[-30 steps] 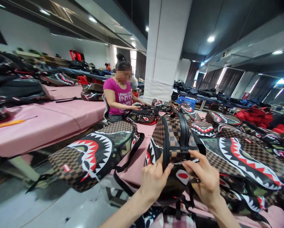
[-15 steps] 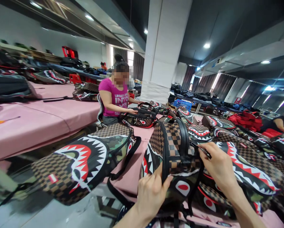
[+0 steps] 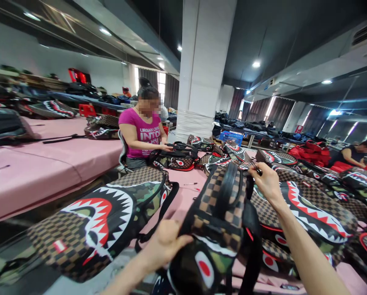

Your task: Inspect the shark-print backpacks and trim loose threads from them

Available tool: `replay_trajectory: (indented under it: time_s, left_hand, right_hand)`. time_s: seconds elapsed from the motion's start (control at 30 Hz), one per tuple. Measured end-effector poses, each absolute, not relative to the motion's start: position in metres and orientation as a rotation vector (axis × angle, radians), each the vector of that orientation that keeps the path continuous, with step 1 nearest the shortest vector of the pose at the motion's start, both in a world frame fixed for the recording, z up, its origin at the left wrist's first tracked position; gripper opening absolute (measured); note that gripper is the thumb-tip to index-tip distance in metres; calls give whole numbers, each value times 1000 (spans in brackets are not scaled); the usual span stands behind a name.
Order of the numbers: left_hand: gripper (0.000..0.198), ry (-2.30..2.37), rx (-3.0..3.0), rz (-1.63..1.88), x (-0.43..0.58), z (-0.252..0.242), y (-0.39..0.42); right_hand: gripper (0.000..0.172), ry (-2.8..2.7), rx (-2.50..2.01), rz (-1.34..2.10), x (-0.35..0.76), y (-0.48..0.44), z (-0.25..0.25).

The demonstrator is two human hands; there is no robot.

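Note:
A backpack (image 3: 212, 233) with brown check, camouflage and a red-and-white eye stands tilted in front of me on the pink table. My left hand (image 3: 168, 241) is closed on its left edge, thumb over the side and fingers partly hidden. Beyond the bag's right side, my right hand (image 3: 265, 180) is raised and closed around a small dark tool (image 3: 258, 170) with thin pointed metal tips. That tool is apart from the bag's top handle (image 3: 228, 190). A second shark-mouth backpack (image 3: 103, 221) lies on its back to the left.
Several similar backpacks (image 3: 312, 213) are heaped on the right. A pen-like item (image 3: 191, 184) lies on the pink table (image 3: 183, 196). Across from me a seated person (image 3: 142, 131) handles another bag (image 3: 177, 159). A white pillar (image 3: 205, 65) rises behind, and another pink table (image 3: 57, 159) stands left.
The backpack has tipped and turned toward me, its eye now lower and nearer. My left hand has shifted left with it. My right hand has moved up with the tool, away from the bag.

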State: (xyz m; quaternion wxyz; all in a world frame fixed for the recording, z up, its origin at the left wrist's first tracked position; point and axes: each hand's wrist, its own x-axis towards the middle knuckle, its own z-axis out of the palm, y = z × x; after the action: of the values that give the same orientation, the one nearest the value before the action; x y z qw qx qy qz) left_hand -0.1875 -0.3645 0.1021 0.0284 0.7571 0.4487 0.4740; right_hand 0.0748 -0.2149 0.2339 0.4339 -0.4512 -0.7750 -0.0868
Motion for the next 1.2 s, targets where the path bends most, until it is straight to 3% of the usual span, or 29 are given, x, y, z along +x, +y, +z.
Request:
replay_trajectory:
  time_s: [0.1, 0.17, 0.23, 0.3, 0.37, 0.43, 0.57, 0.83, 1.2]
  left_hand:
    - [31, 1422, 2078, 1110, -247, 124, -338]
    - [28, 1551, 2049, 1053, -269, 152, -325]
    - [28, 1811, 2074, 1263, -264, 185, -326]
    - [30, 2066, 2085, 1698, -233, 212, -337]
    - [26, 2028, 2531, 1741, -187, 227, -350]
    - [25, 2029, 2921, 1415, -144, 227, -354]
    - [43, 2447, 2955, 1005, -97, 209, -344]
    - [38, 2546, 3044, 894, -94, 188, -344]
    - [24, 2457, 2811, 914, -103, 209, -321]
  right_hand:
    - [24, -1935, -1126, -115, 76, -230, 224]
    - [27, -1913, -1115, -50, 74, -245, 216]
    - [28, -1885, -1091, 3, 68, -257, 210]
    - [28, -1856, -1062, 7, 62, -264, 207]
    - [29, -1843, -1027, -2, 57, -265, 207]
    - [28, -1841, -1000, -34, 55, -264, 208]
    - [18, -1869, -984, -220, 60, -266, 211]
    - [12, -1890, -1110, -524, 56, -268, 215]
    - [13, -1887, -1261, -647, 33, -242, 221]
